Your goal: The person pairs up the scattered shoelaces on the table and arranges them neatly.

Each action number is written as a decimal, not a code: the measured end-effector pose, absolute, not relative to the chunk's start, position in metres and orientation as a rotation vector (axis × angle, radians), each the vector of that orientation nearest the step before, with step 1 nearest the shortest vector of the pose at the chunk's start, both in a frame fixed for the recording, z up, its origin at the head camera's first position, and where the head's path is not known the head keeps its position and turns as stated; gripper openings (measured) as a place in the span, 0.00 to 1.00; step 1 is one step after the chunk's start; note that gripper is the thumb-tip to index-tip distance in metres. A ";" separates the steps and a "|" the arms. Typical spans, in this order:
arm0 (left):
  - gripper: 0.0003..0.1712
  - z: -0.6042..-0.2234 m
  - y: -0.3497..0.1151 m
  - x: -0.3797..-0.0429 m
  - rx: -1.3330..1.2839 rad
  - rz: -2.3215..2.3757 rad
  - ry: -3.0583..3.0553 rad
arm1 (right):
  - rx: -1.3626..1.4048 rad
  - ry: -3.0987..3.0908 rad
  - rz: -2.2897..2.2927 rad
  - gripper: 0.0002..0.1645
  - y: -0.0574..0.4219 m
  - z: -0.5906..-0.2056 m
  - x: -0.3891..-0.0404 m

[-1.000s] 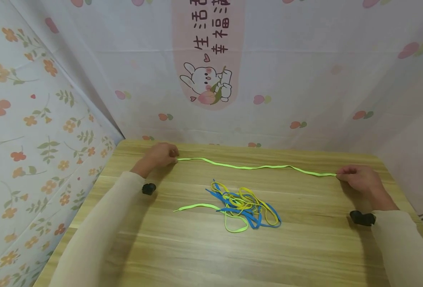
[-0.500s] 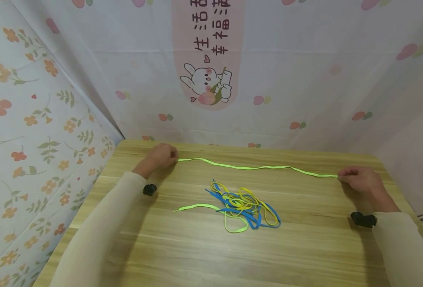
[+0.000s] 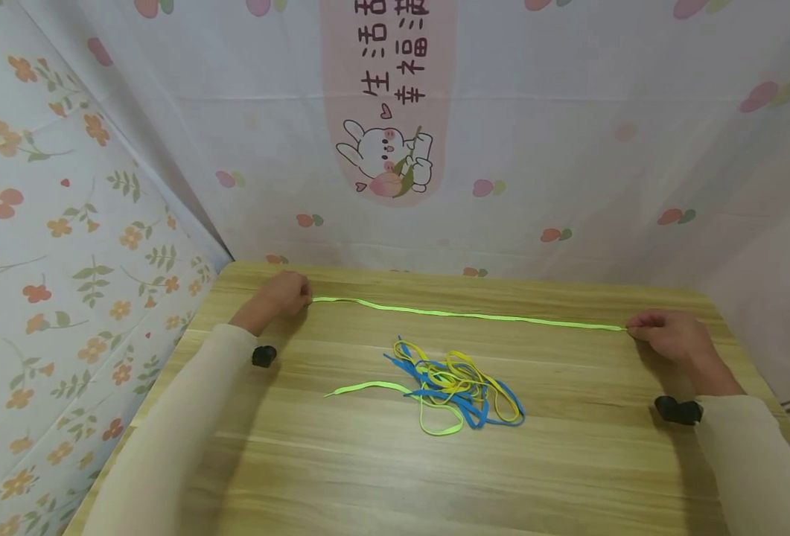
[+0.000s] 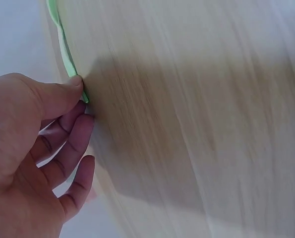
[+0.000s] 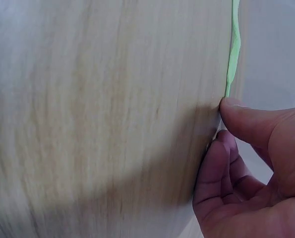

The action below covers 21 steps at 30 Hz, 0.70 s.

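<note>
A neon green shoelace (image 3: 435, 313) stretches nearly straight across the far part of the wooden table in the head view. My left hand (image 3: 284, 294) pinches its left end between thumb and forefinger; in the left wrist view the lace tip (image 4: 86, 99) pokes out just past the thumb. At the other end, my right hand (image 3: 669, 333) pinches the narrow tip of the same lace. In the right wrist view the lace (image 5: 234, 54) runs up from the thumb, its very end hidden by the fingers.
Nearer the middle of the table (image 3: 395, 484) lies a tangle of blue (image 3: 483, 413) and yellow laces (image 3: 511, 402), with another neon green lace (image 3: 368, 384) trailing left from it. A printed curtain (image 3: 535, 149) hangs behind the far table edge.
My left hand has moved left with its end of the green lace, and my right hand has shifted slightly. The lace has gone from wavy to nearly straight.
</note>
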<state>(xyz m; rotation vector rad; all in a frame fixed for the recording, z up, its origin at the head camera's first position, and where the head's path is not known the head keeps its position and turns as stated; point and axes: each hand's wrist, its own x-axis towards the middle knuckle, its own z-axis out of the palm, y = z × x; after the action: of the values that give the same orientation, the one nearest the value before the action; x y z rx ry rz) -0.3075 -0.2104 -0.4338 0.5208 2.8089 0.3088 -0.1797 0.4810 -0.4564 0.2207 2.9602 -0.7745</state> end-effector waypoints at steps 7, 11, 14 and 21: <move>0.07 -0.434 -0.219 -0.306 0.540 0.290 2.849 | 0.150 2.972 -0.740 0.17 0.476 -0.455 -0.183; 0.07 -0.433 -0.218 -0.306 0.526 0.268 2.851 | 0.131 2.979 -0.699 0.16 0.475 -0.455 -0.185; 0.07 -0.433 -0.218 -0.306 0.530 0.270 2.857 | 0.123 2.980 -0.687 0.15 0.475 -0.455 -0.186; 0.08 -0.433 -0.218 -0.307 0.540 0.289 2.876 | 0.111 2.972 -0.678 0.15 0.477 -0.454 -0.188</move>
<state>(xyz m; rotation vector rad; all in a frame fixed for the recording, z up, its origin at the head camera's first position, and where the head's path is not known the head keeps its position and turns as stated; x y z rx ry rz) -0.3069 -0.2182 -0.4329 0.5396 2.8757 0.2892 -0.1875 0.4768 -0.4542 0.1107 2.9717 -0.6785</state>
